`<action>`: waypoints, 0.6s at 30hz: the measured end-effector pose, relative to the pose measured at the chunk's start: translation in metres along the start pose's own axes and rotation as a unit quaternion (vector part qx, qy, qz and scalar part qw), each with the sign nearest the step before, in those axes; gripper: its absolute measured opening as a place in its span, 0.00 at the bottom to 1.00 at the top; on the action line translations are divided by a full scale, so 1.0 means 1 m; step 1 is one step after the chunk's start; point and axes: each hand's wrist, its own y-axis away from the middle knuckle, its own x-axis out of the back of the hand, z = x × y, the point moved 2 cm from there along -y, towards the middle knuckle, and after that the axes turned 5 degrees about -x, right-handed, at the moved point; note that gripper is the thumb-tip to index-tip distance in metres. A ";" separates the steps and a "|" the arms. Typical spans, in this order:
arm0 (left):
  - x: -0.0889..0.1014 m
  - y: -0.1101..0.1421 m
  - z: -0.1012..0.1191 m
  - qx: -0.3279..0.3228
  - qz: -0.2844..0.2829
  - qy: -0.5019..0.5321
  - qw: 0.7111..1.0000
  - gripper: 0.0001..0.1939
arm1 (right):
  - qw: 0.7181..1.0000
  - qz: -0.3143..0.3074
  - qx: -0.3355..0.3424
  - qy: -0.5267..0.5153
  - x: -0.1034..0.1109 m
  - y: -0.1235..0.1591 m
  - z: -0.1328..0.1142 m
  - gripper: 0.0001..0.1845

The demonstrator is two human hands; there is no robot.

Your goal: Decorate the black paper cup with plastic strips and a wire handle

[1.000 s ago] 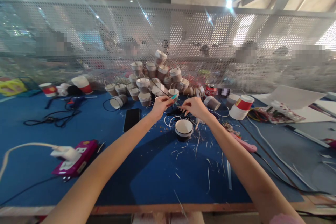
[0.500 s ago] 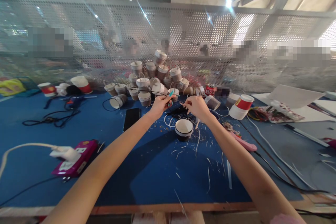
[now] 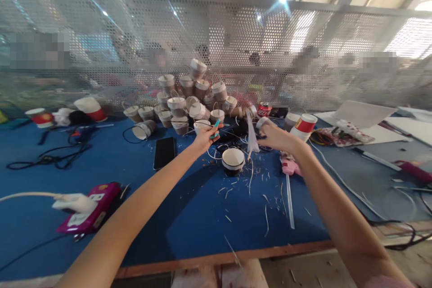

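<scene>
My left hand (image 3: pixel 203 138) is closed round a small teal-handled tool (image 3: pixel 216 123), whose working end I cannot make out. A thin black cord runs by the fingers. Farther right, my right hand (image 3: pixel 275 136) stretches over the table with its fingers apart and partly blurred, beside a crumpled whitish translucent piece (image 3: pixel 252 137) and a small cup lying on its side (image 3: pixel 264 123). Whether it touches either is unclear. Between and below the hands stands a white cup with a black band round it (image 3: pixel 233 160). A pink glue gun (image 3: pixel 290 166) with a clear stick lies under my right forearm.
A pile of small grey-white cups with handles (image 3: pixel 189 94) stands against the perforated metal screen (image 3: pixel 229 31). A phone (image 3: pixel 164 153), a purple power strip (image 3: pixel 91 207), a cola can (image 3: pixel 264 109) and red-white cups (image 3: pixel 305 126) lie around. White offcuts litter the blue tabletop (image 3: pixel 189 229).
My right hand has left the spot near my left hand and moved right. The whitish translucent piece now shows beside it. The view has shifted slightly; my left hand keeps the teal-handled tool.
</scene>
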 end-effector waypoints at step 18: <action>0.015 0.004 -0.044 0.035 0.015 0.104 0.994 0.02 | 0.953 0.235 -0.101 -0.160 -0.055 0.074 0.061 0.09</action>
